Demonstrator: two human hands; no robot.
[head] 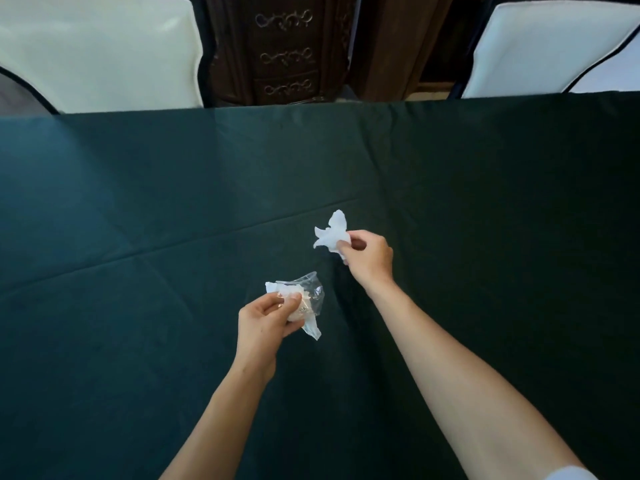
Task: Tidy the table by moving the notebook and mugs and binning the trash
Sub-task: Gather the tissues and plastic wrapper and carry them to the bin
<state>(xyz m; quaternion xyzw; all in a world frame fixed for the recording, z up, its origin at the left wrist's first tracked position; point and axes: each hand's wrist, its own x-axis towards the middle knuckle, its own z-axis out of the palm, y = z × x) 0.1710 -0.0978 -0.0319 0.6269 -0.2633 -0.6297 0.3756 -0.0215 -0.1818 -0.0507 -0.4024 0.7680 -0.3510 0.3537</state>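
Note:
My left hand (265, 320) grips a bundle of trash: a clear plastic wrapper (311, 299) with a bit of white tissue (285, 289) bunched against it. It hovers above the dark green tablecloth (138, 220) near the middle. Further out and to the right, my right hand (369, 258) pinches a crumpled white tissue (332, 233) between thumb and fingers, its loose end pointing up and left. No notebook, mug or bin shows in the head view.
Two white-covered chairs stand behind the table's far edge, one at the left (104, 53) and one at the right (554, 50). A dark wooden cabinet (284, 53) with ornate handles sits between them. A fold line crosses the cloth.

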